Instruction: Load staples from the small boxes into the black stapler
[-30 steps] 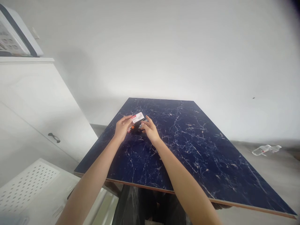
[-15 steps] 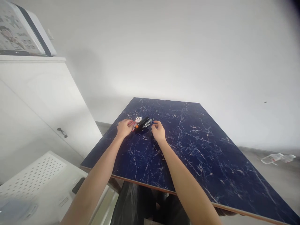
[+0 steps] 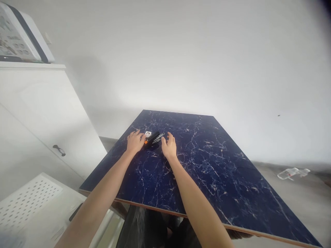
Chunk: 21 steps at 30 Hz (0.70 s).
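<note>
On the blue table, my left hand (image 3: pixel 135 142) lies with its fingers stretched out, its thumb beside a small group of items. In that group are a black elongated object (image 3: pixel 154 137) with an orange part at its near end, and a white card (image 3: pixel 148 133) with dark print. Slim shiny pieces, perhaps pens or metal tools (image 3: pixel 158 138), lie along the black object's right side; I cannot make out their exact kind. My right hand (image 3: pixel 169 146) is just right of them, thumb and fingers apart, with nothing visible between them.
The dark blue marbled tabletop (image 3: pixel 207 172) stands close to a white wall. A white cabinet (image 3: pixel 38 120) with a dark handle is at left, near a white perforated surface (image 3: pixel 28 199). Clear plastic packaging (image 3: pixel 293 173) lies on the floor at right.
The view has shifted slightly, moving everything left. My left fingers have spread from a red-edged piece, which is now hidden. My right hand's fingers have opened wider.
</note>
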### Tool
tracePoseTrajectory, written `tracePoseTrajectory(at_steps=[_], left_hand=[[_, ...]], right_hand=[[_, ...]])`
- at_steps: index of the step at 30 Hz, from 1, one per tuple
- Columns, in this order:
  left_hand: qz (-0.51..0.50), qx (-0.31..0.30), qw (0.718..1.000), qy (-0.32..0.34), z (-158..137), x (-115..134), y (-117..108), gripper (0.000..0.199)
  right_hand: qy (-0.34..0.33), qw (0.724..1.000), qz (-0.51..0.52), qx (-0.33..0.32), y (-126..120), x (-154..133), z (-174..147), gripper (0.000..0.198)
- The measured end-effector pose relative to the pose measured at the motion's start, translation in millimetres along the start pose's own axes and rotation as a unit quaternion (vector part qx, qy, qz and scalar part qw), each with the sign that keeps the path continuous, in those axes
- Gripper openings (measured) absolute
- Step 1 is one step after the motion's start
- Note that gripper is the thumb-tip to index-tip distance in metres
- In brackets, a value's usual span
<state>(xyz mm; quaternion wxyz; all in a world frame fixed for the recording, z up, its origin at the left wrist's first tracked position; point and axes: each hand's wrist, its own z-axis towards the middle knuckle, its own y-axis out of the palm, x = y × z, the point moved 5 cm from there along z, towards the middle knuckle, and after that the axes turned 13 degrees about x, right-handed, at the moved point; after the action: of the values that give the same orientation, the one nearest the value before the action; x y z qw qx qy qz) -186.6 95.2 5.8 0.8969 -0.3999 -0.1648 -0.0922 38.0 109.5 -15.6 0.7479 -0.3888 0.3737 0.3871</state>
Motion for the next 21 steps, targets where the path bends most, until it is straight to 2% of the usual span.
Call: tracePoseTrajectory(at_steps=[4,7,11,17,21], left_hand=[[-0.026,-0.048,0.998,0.028,10,-1,11,0.043],[-0.019,-0.046,0.998,0.031,13,-7,16,0.044],[-0.019,-0.049,0.998,0.031,11,-10,21,0.043],[-0.023,-0.05,0.998,0.031,10,-9,23,0.045],[-0.015,-0.027,0.999,0.024,8,-9,19,0.045]], right_hand=[[0.007,1.0,-0.011,0.0,13,7,26,0.065],[0.014,0.998,-0.022,-0.056,26,8,38,0.069],[0.001,0.992,0.022,-0.122,33,4,32,0.067],[-0.054,0.987,0.019,-0.151,34,0,25,0.061],[-0.081,0.987,0.002,-0.141,37,3,25,0.07]])
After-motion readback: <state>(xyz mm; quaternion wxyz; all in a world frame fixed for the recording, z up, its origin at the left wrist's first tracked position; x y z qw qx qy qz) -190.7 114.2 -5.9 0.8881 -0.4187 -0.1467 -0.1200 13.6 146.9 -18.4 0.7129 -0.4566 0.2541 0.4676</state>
